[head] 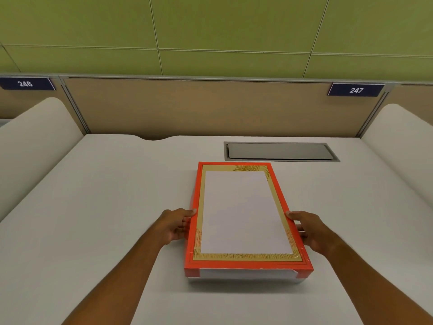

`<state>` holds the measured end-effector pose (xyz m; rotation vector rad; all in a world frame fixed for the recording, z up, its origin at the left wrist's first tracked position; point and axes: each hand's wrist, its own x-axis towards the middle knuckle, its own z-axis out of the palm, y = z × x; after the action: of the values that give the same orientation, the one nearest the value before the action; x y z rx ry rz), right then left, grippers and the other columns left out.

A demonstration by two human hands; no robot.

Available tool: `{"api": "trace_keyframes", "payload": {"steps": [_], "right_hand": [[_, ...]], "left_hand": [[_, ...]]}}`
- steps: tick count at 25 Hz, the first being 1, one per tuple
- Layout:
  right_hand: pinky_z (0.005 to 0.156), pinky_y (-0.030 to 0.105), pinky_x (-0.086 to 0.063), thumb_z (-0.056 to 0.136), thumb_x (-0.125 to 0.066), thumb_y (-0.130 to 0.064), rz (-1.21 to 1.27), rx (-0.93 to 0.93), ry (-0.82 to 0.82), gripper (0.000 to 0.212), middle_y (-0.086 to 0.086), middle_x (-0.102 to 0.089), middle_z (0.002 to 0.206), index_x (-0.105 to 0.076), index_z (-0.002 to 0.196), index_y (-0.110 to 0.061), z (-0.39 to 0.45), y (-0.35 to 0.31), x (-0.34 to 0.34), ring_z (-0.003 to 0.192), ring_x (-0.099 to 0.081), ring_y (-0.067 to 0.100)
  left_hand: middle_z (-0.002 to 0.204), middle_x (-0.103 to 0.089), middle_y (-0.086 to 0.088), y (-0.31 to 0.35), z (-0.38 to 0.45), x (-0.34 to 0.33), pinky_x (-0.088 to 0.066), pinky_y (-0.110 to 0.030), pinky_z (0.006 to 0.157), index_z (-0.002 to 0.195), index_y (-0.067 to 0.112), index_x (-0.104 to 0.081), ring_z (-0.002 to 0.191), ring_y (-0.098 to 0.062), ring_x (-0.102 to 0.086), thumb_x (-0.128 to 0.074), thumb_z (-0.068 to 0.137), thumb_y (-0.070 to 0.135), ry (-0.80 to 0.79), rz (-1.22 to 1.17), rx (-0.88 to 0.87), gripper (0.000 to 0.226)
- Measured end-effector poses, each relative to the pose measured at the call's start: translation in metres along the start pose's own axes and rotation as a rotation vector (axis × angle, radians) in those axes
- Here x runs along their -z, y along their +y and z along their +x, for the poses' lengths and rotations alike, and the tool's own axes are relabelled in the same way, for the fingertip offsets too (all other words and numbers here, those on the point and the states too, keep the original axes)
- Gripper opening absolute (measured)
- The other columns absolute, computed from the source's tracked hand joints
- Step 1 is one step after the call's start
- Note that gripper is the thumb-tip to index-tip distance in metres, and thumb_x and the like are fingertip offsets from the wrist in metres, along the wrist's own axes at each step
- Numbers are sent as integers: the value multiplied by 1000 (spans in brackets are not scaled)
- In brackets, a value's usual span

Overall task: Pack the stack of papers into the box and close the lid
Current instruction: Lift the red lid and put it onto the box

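Head view: A red box (243, 221) lies flat on the white desk (105, 207), just nearer than a grey recessed cable hatch (280, 151). Its upper face shows a gold patterned border around a plain white rectangle. Whether that rectangle is a label on a lid or the top sheet of the stack of papers cannot be determined from this angle. At the near end, a white layer (246, 273) shows below the red rim, which suggests the red part is a lid seated over a white base or over paper; this is a judgement only.

The left hand (175, 227) grips the left long edge of the box, thumb on the top rim and fingers curled against the side wall. The right hand (309, 231) mirrors this on the right long edge. Both hands are narrowly closed on the box, at its near half.

Step in hand: most likely seating or lifting the lid, with the box held from both sides. The far partition carries number plates 246 (25, 83) and 247 (356, 90).

Next move: apply even force on both sides so that the lid travels level and does not jam on one corner; check that no sheet edge is caught under the rim.
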<state>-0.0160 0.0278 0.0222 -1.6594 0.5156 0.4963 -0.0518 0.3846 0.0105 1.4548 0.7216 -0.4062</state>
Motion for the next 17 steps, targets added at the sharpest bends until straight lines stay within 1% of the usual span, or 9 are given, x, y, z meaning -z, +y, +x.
{"api": "trace_keyframes", "payload": {"steps": [2, 6, 8, 10, 11, 13, 15, 17], "right_hand": [[63, 42, -57, 96, -55, -32, -30, -30, -4, 29, 18, -67, 106, -58, 115, -10, 3, -1, 2, 89, -67, 36], [60, 40, -57, 94, -58, -34, -90, -82, -18, 31, 18, -67, 107, -59, 115, -11, 8, 4, 5, 90, -67, 36], [59, 39, -58, 93, -61, -34, -100, -81, -6, 31, 17, -68, 103, -60, 113, -11, 10, 2, 6, 87, -68, 35], [68, 43, -59, 90, -66, -33, -111, -36, 34, 33, 18, -69, 103, -61, 111, -8, 14, -4, 7, 90, -69, 36], [74, 44, -59, 90, -68, -30, -112, -6, 64, 33, 18, -69, 105, -62, 110, -5, 17, -9, 7, 94, -68, 37], [79, 44, -59, 89, -70, -22, -111, 32, 110, 30, 20, -70, 107, -64, 108, 1, 22, -17, 7, 97, -68, 38], [83, 44, -60, 89, -70, -14, -118, 32, 114, 25, 22, -71, 105, -66, 104, 5, 25, -24, 6, 96, -71, 37], [87, 46, -59, 88, -70, -9, -109, 6, 96, 22, 22, -72, 103, -67, 103, 6, 28, -29, 6, 95, -72, 36]], "left_hand": [[86, -75, -16, 2, -1, -1, -60, -37, 62, 94, 1, -68, 75, -29, -73, -75, 82, 27, -8, 14, 24, 30], [91, -74, -18, 0, -1, -2, -60, -41, 67, 101, -1, -66, 80, -30, -73, -74, 83, 26, -24, 24, 77, 34], [91, -74, -19, 0, -1, -2, -60, -40, 65, 102, -2, -66, 79, -30, -73, -74, 83, 25, 7, 63, 62, 34], [93, -74, -20, 4, 3, -4, -61, -40, 65, 103, -3, -66, 80, -31, -74, -75, 83, 21, 66, 80, 16, 32], [94, -73, -21, 7, 5, -4, -62, -41, 68, 102, -4, -66, 83, -32, -74, -75, 83, 18, 110, 78, -15, 30], [93, -73, -20, 13, 11, -6, -62, -43, 73, 96, -4, -67, 84, -33, -73, -77, 81, 12, 200, 99, -71, 24], [89, -74, -19, 19, 15, -8, -63, -42, 72, 91, -4, -69, 80, -31, -75, -77, 80, 8, 242, 147, -103, 18], [85, -75, -19, 23, 19, -11, -63, -39, 68, 88, -4, -70, 74, -29, -75, -76, 79, 4, 266, 183, -114, 13]]}}
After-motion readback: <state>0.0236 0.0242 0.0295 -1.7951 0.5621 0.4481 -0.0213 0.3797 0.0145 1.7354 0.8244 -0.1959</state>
